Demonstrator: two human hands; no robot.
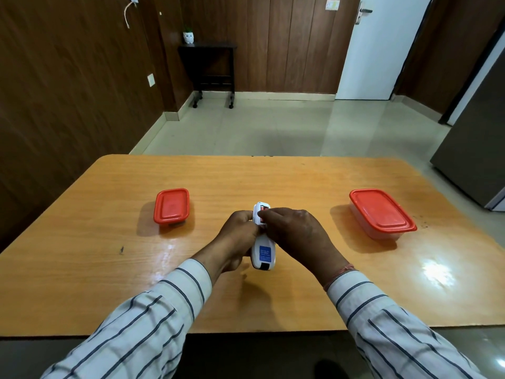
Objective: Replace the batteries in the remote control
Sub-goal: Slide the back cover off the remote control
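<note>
Head view: at 6 o'clock above the tabletop [109, 269], our left hand [235, 242] grips the remote [263, 253], back up. Right fingers [266, 214] pinch a battery [263, 208] in its open bay; a slip could drop it.

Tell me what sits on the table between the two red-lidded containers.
In the head view, both hands, left hand and right hand, hold the white remote between the small container and large container.

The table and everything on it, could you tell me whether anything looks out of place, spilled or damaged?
Nothing stands out. Both red-lidded containers, left and right, sit closed and upright on the table; the remote control is held back-up, its battery compartment open.
</note>
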